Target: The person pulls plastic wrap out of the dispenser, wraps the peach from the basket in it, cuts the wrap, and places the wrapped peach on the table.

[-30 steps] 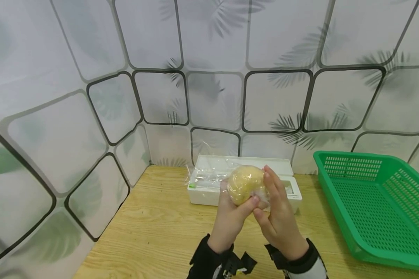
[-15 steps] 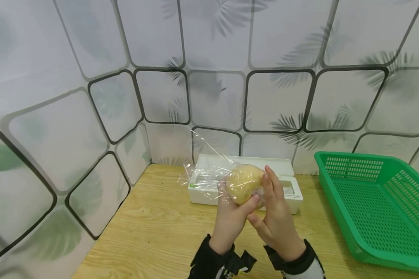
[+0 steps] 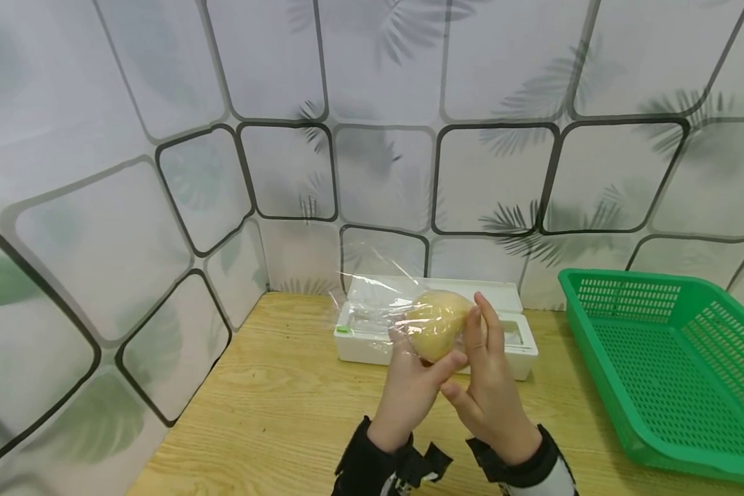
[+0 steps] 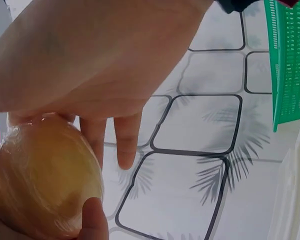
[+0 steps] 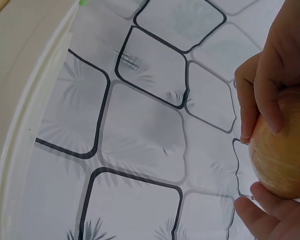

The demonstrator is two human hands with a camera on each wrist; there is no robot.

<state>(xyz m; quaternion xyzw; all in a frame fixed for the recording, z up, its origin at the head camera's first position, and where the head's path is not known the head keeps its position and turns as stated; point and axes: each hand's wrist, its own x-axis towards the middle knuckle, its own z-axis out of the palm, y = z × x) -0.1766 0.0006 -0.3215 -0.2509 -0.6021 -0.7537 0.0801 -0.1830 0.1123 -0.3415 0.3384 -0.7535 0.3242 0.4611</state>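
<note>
Probably firm, light, slick | left hand (image 3: 406,396) holds wrapped yellow lump (image 3: 437,324) | right hand (image 3: 492,389) straight-fingered beside it | cradle body, not loose film (image 3: 378,303)

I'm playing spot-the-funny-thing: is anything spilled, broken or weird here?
Nothing looks spilled or broken. Only the clear plastic film stands out: a loose, crinkly flap sticks out left of the rounded yellow item, though elsewhere it lies close against it.
</note>
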